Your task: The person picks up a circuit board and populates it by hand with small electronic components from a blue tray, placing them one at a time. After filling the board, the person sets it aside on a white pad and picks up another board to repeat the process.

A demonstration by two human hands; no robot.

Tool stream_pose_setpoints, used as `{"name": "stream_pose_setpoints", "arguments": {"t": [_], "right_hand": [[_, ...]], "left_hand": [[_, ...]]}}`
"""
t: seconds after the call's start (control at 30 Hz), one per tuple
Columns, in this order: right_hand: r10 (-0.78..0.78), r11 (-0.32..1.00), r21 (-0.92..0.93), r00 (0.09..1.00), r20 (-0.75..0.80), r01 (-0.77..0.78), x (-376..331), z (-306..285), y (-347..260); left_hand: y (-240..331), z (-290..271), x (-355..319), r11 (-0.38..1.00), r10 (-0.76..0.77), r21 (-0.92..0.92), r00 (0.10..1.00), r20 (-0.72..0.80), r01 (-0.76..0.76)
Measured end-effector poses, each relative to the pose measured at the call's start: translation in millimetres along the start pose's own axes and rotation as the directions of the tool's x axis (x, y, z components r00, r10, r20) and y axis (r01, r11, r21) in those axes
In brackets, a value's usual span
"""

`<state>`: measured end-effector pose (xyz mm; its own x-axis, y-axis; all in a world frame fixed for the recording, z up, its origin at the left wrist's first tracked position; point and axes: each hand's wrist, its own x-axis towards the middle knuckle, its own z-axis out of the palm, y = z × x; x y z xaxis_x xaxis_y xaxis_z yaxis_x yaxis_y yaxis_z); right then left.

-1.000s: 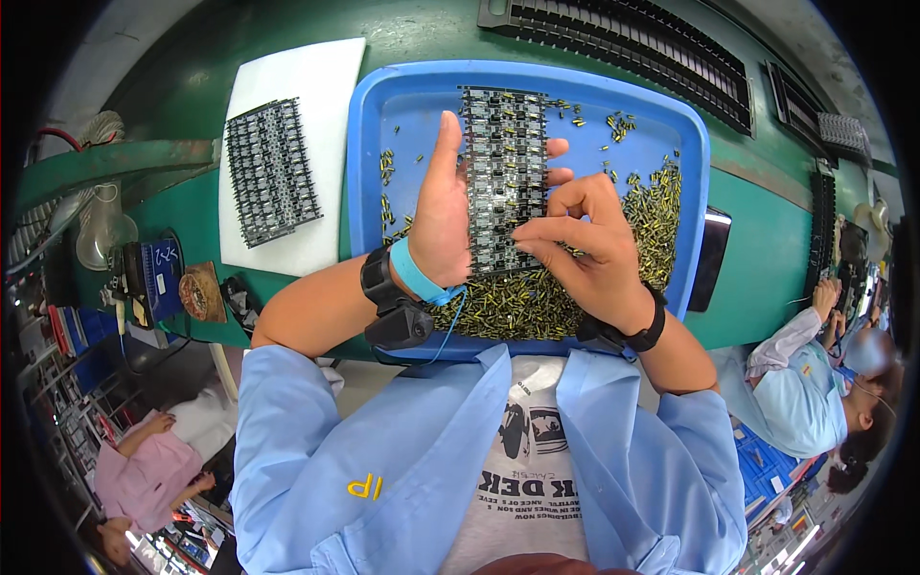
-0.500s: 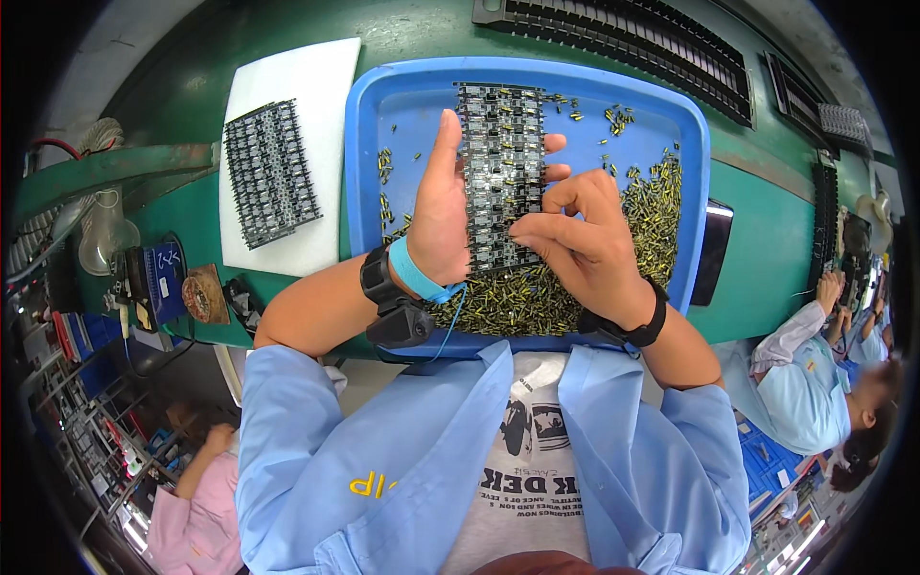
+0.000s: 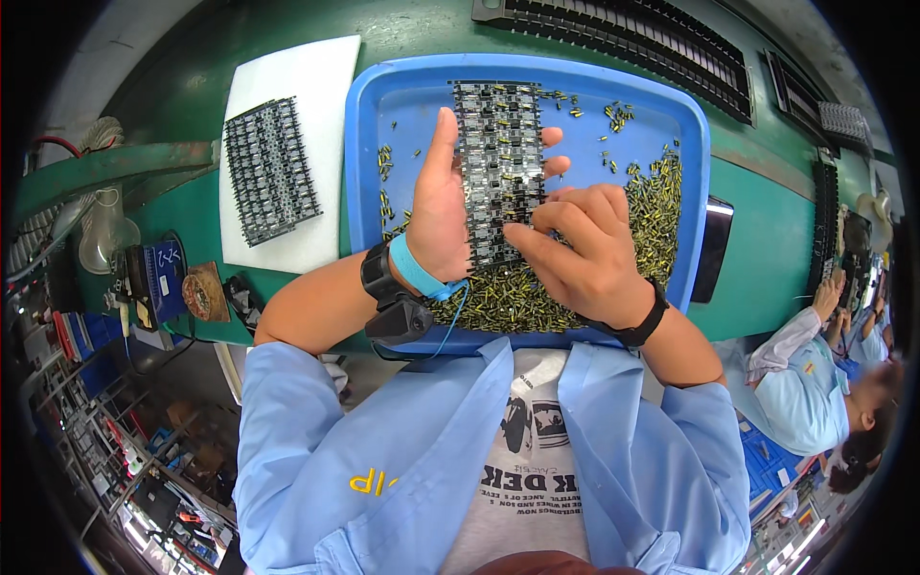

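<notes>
Head view: left hand [image 3: 443, 216] still holds board panel [image 3: 498, 163]; right hand [image 3: 585, 254] unmoved.

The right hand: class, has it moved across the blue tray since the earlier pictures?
No. The right hand stays on the circuit panel, over the blue tray's near half.

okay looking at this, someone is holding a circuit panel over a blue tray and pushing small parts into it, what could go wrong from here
1. The circuit panel is propped only by the left hand and its fingers; a tilt could shake loose parts back out.
2. The right hand covers the panel's lower edge, so a part might go in crooked unseen.
3. Loose yellow parts pile high toward the right wall of the blue tray; a nudge could spill some onto the green bench.
</notes>
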<state>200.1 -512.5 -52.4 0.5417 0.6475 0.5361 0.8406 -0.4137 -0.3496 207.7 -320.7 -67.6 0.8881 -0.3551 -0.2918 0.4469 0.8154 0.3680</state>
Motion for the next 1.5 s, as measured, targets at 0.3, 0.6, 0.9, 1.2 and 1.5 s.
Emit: {"name": "stream_pose_setpoints", "arguments": {"t": [0.3, 0.6, 0.9, 1.2, 1.5], "right_hand": [[-0.085, 0.986, -0.145, 0.996, 0.013, 0.086, -3, -8, 3], [0.077, 0.996, 0.055, 0.993, -0.089, -0.072, 0, -20, 28], [0.329, 0.919, 0.097, 0.880, 0.344, -0.382, -12, -16, 46], [0.296, 0.951, -0.038, 0.869, 0.397, -0.307, -21, -3, 37], [0.553, 0.665, 0.303, 0.722, 0.415, -0.683, -8, -28, 48]], "left_hand": [[0, -8, 0, 0.980, -0.037, -0.193, 0.996, 0.087, 0.053], [5, -10, 1, 0.953, -0.067, -0.279, 0.980, 0.190, 0.119], [4, -10, 3, 0.968, -0.028, -0.239, 0.984, 0.178, 0.071], [3, -10, 3, 0.962, -0.033, -0.264, 0.989, 0.144, 0.071], [5, -9, 2, 0.974, -0.033, -0.218, 0.994, 0.107, 0.056]]}}
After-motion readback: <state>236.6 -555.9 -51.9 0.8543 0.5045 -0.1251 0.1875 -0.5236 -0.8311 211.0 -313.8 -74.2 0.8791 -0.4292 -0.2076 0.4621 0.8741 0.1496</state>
